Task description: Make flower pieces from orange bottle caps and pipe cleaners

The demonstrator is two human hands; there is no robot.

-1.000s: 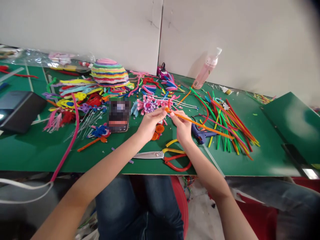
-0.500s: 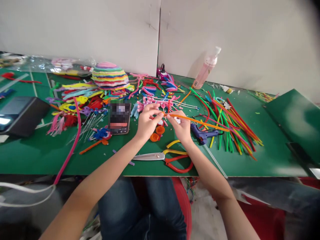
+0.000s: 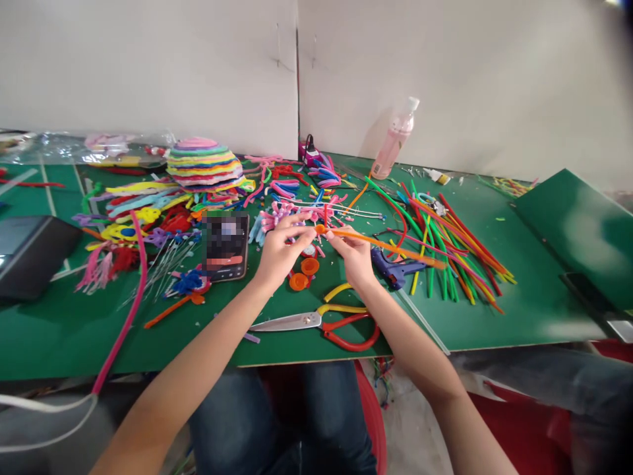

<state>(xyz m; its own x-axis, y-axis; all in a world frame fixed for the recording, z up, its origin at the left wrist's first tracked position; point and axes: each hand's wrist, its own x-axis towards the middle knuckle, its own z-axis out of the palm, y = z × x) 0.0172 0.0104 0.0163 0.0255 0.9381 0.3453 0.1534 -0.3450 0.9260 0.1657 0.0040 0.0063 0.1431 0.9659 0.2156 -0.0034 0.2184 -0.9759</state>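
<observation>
Both hands meet over the middle of the green table. My left hand (image 3: 283, 249) pinches the curled end of an orange pipe cleaner (image 3: 395, 249) between thumb and fingers. My right hand (image 3: 352, 253) is closed on the same pipe cleaner just right of the curl, and its long straight part runs out to the right. Two orange coiled pieces (image 3: 310, 266) lie on the table below the hands. Scissors (image 3: 291, 322) with yellow and red handles rest between my forearms. Beside my right hand lies a purple glue gun (image 3: 394, 269).
A phone (image 3: 226, 245) lies left of my left hand. Loose green, red and orange pipe cleaners (image 3: 448, 264) spread at the right. Behind stand a pink bottle (image 3: 394, 142) and a striped rainbow dome (image 3: 205, 163). A dark box (image 3: 34, 254) sits at the far left.
The view has shifted slightly, so the table's things appear further left. The orange curl between my fingers shows more clearly now; both hands keep their hold on the pipe cleaner.
</observation>
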